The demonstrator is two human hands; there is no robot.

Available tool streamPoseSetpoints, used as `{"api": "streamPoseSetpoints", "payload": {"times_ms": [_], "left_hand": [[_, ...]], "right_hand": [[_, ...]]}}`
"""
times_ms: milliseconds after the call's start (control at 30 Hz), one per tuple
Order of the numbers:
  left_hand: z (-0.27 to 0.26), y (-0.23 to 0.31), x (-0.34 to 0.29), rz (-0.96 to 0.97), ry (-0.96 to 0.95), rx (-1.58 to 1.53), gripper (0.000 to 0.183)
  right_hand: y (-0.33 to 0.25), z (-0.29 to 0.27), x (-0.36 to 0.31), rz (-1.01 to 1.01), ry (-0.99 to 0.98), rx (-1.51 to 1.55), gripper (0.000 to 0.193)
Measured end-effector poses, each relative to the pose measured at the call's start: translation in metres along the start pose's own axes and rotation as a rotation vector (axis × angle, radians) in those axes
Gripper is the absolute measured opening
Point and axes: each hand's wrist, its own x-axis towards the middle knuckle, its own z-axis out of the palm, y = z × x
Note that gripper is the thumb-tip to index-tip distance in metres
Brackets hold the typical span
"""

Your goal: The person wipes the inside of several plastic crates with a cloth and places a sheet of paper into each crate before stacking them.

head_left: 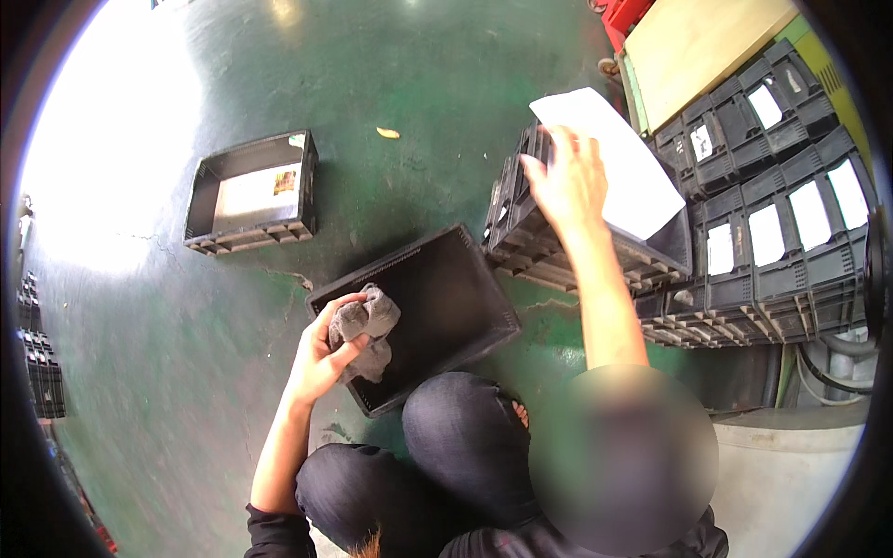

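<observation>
Green floor (419,84), black crate (437,307), shallow black tray (200,200), stacked black crates (772,232), yellow scrap (388,133)

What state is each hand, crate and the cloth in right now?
Left hand: closed on the grey cloth, at the crate rim.
Grey cloth: crumpled.
Nearest black crate: upright, open, on the green floor.
Right hand: fingers spread, resting on the crate stack.
White sheet: lying in the stack's top crate.
Far crate: upright, sheet inside.

Matt black plastic crate (446,298), soft grey cloth (366,321), glossy green floor (372,74).
</observation>
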Motion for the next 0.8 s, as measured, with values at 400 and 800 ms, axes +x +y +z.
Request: {"api": "streamPoseSetpoints", "payload": {"times_ms": [400,800], "left_hand": [[0.009,0.081,-0.01,0.108,-0.013,0.119,0.042],[0.031,0.114,-0.048,0.136,0.176,0.127,0.04]], "right_hand": [[0.074,0.027,0.008,0.289,-0.365,-0.401,0.079],[0.173,-0.107,0.042,0.382,-0.05,0.106,0.024]]}}
